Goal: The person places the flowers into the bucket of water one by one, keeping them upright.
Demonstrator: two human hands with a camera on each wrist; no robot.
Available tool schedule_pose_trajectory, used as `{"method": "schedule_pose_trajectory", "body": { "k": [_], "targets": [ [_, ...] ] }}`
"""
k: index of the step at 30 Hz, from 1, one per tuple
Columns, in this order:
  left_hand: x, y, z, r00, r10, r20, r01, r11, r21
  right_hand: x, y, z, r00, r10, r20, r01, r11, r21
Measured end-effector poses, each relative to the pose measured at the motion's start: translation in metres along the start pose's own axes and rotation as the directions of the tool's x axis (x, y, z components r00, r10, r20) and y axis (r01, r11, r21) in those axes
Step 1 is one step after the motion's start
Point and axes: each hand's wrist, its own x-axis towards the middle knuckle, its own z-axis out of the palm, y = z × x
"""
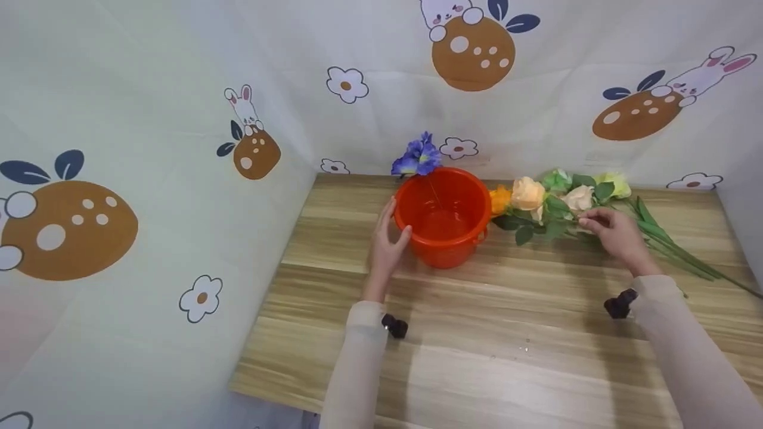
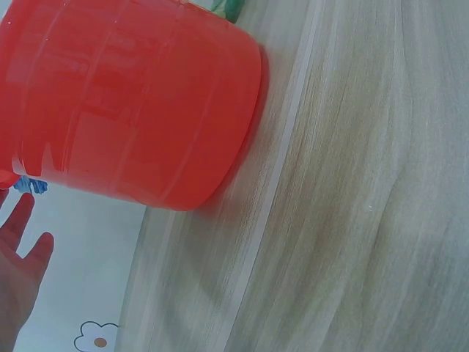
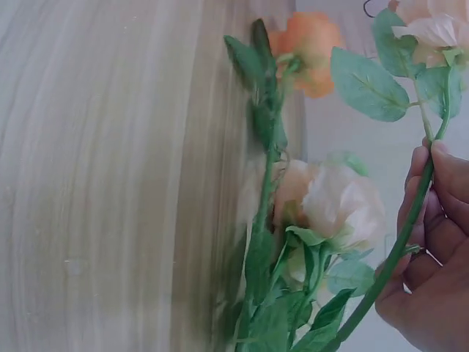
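A red bucket (image 1: pixel 444 253) stands upright on the wooden table. Beside its left wall is my left hand (image 1: pixel 388 250), fingers and thumb extended at the rim. In the left wrist view the bucket (image 2: pixel 139 103) fills the upper left, with the hand (image 2: pixel 18 271) below. A purple-blue iris (image 1: pixel 419 156) leans over the bucket's back left rim, its thin stem inside. My right hand (image 1: pixel 617 237) pinches the green stem (image 3: pixel 399 246) of a pale peach rose (image 3: pixel 436 29) between thumb and fingers, just below its leaves. The rose is lifted beside the other flowers in the right wrist view.
Right of the bucket lie an orange flower (image 1: pixel 499 199), a peach rose (image 1: pixel 528 193) and a yellow-green flower (image 1: pixel 614 185), with leaves between. Long green stems (image 1: pixel 679 250) stretch towards the table's right edge. A printed cloth wall (image 1: pixel 387 36) borders the table's back.
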Motion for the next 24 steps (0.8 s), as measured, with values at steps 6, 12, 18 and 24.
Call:
{"method": "schedule_pose_trajectory", "body": {
  "k": [6,12,18,24],
  "targets": [
    [0.001,0.0,0.0,0.999,0.043,-0.014,-0.043,0.999,-0.02,0.004,-0.012,-0.003,0.998,-0.056,-0.032,0.059,0.995,0.075],
    [0.001,-0.001,0.001,1.0,0.027,-0.009,-0.028,0.999,-0.023,0.006,-0.03,-0.006,0.997,-0.057,-0.058,0.063,0.993,0.104],
    [0.0,0.0,0.0,1.0,0.015,-0.006,-0.015,1.0,-0.02,0.011,-0.041,-0.007,0.992,-0.095,-0.081,0.104,0.988,0.111],
    [0.0,0.001,0.0,1.0,-0.003,0.0,0.003,1.0,-0.016,0.015,-0.055,-0.007,0.987,-0.117,-0.107,0.129,0.985,0.112]
  ]
}}
